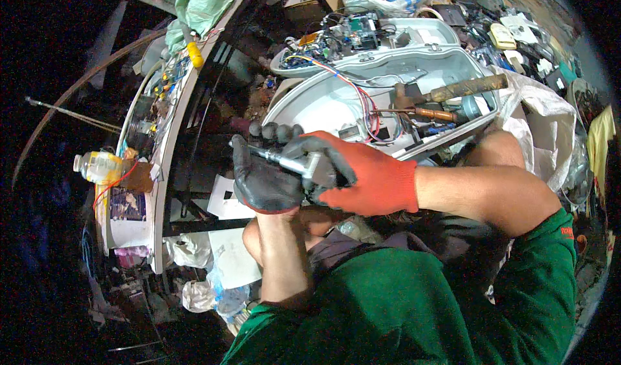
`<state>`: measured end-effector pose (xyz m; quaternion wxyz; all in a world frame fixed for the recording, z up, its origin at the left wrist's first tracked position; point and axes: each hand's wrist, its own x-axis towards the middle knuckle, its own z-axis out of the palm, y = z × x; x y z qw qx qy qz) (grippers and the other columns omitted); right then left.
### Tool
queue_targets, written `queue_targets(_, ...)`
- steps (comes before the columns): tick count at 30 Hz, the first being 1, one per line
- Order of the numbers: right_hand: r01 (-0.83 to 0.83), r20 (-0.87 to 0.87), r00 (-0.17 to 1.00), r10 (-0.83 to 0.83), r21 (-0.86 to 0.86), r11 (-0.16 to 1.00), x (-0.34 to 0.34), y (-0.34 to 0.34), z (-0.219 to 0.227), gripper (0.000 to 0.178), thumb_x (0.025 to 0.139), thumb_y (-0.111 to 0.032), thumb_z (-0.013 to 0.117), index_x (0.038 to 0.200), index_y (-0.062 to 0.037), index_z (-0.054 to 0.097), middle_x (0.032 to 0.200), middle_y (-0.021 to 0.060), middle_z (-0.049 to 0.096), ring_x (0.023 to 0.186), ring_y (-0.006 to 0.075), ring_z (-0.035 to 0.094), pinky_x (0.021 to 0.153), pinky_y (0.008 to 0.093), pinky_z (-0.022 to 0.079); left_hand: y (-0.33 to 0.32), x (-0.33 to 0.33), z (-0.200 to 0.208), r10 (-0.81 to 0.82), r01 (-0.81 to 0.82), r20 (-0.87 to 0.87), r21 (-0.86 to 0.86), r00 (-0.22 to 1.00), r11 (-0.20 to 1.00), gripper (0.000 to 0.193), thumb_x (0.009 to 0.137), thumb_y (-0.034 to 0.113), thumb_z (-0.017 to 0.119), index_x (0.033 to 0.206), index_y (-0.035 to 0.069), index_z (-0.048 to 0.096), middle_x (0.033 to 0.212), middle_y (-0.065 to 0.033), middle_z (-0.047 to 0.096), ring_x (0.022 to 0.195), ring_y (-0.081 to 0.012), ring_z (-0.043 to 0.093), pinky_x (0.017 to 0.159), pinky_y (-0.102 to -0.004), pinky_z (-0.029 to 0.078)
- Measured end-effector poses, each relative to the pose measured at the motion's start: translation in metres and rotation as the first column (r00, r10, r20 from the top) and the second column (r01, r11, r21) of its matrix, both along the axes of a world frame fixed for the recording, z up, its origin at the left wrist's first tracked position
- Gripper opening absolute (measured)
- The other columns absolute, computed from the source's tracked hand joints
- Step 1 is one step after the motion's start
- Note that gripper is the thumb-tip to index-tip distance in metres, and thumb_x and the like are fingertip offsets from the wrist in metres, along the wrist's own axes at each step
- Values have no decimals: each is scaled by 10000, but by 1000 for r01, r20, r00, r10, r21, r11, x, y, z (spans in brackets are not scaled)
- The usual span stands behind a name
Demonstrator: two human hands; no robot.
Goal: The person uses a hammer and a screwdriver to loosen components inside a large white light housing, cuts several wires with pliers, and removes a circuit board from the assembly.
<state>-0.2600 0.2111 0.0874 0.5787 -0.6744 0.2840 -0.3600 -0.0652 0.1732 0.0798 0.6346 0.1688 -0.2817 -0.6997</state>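
My right hand (pixel 369 173), in an orange glove with dark coated fingers, is closed around the thick end of a silver metal tool (pixel 291 164). The tool's slim shaft points left, across my left hand (pixel 268 180). That hand wears a black-coated glove, palm up and cupped, with its thumb raised and its fingers apart. Whether the shaft touches the left palm I cannot tell. Beyond both hands lies a pale grey plastic shell (pixel 310 106), with a wooden-handled hammer (pixel 453 92), an orange-brown handle (pixel 435 114) and coloured wires (pixel 362 93) in it.
A second shell part (pixel 427 35) with circuit boards (pixel 362 32) sits behind. Loose electronic scrap (pixel 517 41) spreads at the far right, beside a white sack (pixel 543 116). To the left stands a pale-edged frame (pixel 173 129) carrying parts, with a plastic bottle (pixel 100 166) and a yellow-handled tool (pixel 194 54).
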Motion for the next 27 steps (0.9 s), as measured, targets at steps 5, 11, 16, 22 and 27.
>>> queue_targets(5, 138, -9, 990, -142, -192, 972, 3, -1, -20, 736, 773, -163, 679, 1433, -60, 371, 1095, 227, 657, 991, 389, 657, 859, 438, 516, 2, 3, 9, -86, 86, 9, -66, 996, 994, 374, 1004, 416, 487, 1049, 67, 615, 1024, -92, 651, 1005, -294, 614, 1061, -513, 398)
queue_targets(11, 121, -89, 982, -164, -364, 923, 1, 6, -19, 752, 766, -140, 680, 1441, -44, 364, 1193, 258, 607, 1090, 418, 605, 959, 456, 482, 12, 8, 19, -3, -8, -120, -89, 993, 996, 344, 994, 407, 526, 1016, 74, 609, 930, -65, 618, 900, -246, 575, 1000, -462, 427)
queue_targets(16, 130, -197, 938, -285, -561, 817, -2, 7, -23, 780, 737, -114, 669, 1449, -35, 360, 1307, 273, 515, 1181, 440, 537, 1026, 465, 448, 22, -2, 34, 62, -68, -37, -173, 997, 983, 337, 992, 405, 541, 1077, 85, 603, 942, -71, 614, 922, -254, 569, 1006, -475, 423)
queue_targets(22, 173, -105, 952, -287, -590, 789, 0, 8, -24, 775, 750, -119, 668, 1448, -7, 349, 1287, 268, 511, 1169, 432, 538, 997, 457, 462, 33, -7, 21, -9, 77, 432, -141, 902, 987, 448, 997, 415, 511, 1299, 85, 524, 1237, -185, 624, 1101, -274, 611, 938, -363, 497)
queue_targets(27, 197, -74, 951, -300, -605, 771, -2, 3, -29, 725, 795, -140, 665, 1435, 16, 362, 1243, 275, 535, 1137, 440, 553, 976, 457, 472, 42, -16, 15, 108, 23, 632, -195, 767, 981, 463, 1015, 304, 498, 1390, 39, 443, 1308, -179, 592, 1075, -232, 617, 885, -330, 519)
